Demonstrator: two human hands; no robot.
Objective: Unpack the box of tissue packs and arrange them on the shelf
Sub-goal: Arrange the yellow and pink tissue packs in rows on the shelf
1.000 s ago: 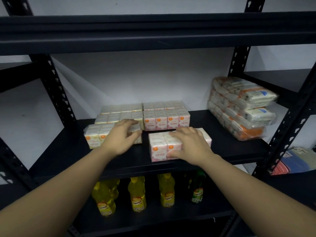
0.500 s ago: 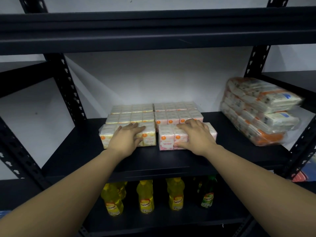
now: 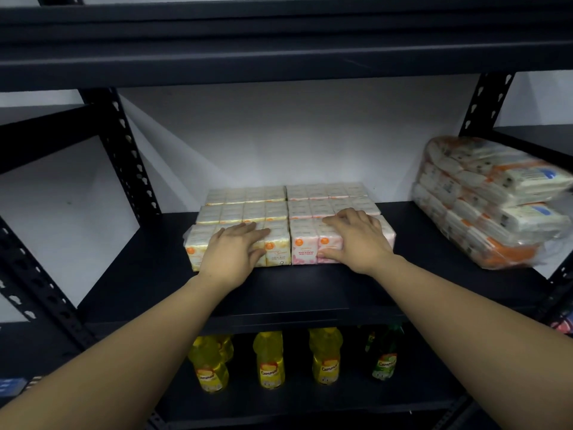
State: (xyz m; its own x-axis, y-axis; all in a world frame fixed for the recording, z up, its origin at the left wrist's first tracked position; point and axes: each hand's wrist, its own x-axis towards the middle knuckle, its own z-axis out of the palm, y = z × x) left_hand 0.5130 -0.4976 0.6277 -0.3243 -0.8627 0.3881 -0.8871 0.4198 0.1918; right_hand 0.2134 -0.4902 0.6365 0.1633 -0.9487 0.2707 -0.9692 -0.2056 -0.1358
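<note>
Six wrapped tissue packs lie in two columns of three on the black shelf (image 3: 148, 274). The left column is yellow, the right column pink. My left hand (image 3: 231, 251) rests flat on the front yellow pack (image 3: 276, 246), fingers spread over its top. My right hand (image 3: 356, 240) grips the front pink pack (image 3: 305, 245), thumb on its front face and fingers over the top. Both front packs sit side by side and touch the rows behind them (image 3: 245, 209). No box is in view.
A large clear-wrapped bundle of white and orange tissue packs (image 3: 483, 206) lies on the shelf's right end. Yellow bottles (image 3: 268, 360) and a green one (image 3: 384, 356) stand on the shelf below. Black uprights (image 3: 124, 153) frame the bay; another shelf hangs close overhead.
Both hands have pushed the two front packs back and together, so they now sit flush against the rows behind. The camera has moved closer.
</note>
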